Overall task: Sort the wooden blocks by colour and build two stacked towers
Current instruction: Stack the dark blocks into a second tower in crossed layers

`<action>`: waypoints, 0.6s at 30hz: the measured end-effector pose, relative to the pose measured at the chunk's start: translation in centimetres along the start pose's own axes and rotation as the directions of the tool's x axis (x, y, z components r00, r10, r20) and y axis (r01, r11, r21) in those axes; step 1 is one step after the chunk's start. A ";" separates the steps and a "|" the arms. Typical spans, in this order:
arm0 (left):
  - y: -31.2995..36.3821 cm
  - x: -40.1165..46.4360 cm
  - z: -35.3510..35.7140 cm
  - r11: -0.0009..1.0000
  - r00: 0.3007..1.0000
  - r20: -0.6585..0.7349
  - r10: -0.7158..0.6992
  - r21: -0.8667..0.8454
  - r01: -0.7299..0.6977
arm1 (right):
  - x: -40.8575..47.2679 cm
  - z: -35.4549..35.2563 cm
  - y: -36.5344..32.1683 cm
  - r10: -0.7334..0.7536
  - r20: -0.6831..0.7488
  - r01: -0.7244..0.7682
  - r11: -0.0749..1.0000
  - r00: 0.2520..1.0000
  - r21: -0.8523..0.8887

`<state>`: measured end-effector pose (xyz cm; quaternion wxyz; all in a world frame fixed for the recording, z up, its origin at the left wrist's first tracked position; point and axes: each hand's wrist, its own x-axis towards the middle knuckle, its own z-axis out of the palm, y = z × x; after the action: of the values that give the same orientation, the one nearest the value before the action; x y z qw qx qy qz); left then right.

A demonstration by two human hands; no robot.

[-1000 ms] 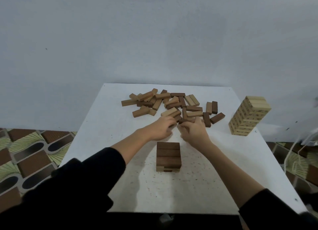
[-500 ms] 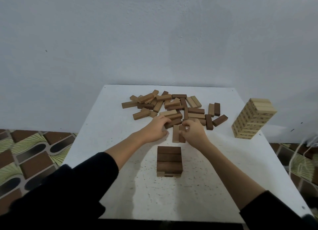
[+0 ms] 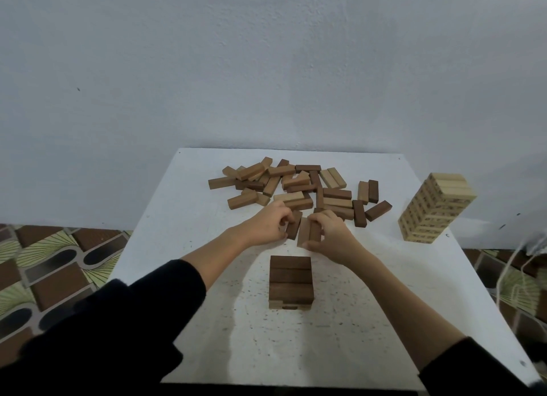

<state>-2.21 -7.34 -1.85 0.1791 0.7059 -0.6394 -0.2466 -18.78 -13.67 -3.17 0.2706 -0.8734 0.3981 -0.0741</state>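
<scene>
A dark block [image 3: 294, 229] is pinched in the curled fingers of the left hand [image 3: 268, 225], just left of frame centre, tilted on the table. Two blocks side by side, one light [image 3: 303, 235] and one dark [image 3: 315, 232], are gripped by the right hand [image 3: 331, 235], fingers curled over their far ends and thumb at the near end. Directly below them, at centre frame, a short dark tower [image 3: 291, 280] is seen, three dark blocks across its top, a lighter layer at its base. A loose pile of mixed blocks [image 3: 296, 185] is spread above the hands toward the table's far edge. A tall light tower [image 3: 435, 207] is seen at right, near the white table's [image 3: 183, 218] right edge. Patterned floor [image 3: 53, 259] is visible at lower left.
</scene>
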 end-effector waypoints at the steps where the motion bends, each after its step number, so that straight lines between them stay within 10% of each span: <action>1: 0.0 0.0 0.1 1.000 1.000 0.004 0.009 -0.005 -0.009 | 0.0 0.2 0.1 -0.009 -0.024 0.009 1.000 1.000 0.003; 18: 0.7 0.2 0.4 0.993 0.996 0.087 0.021 -0.114 -0.011 | -0.1 -0.3 -0.2 -0.060 0.059 0.053 0.992 0.996 0.110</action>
<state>-2.99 -7.54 -1.86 0.1925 0.6778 -0.6373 -0.3120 -18.83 -13.61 -2.83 0.3278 -0.8702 0.3598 -0.0760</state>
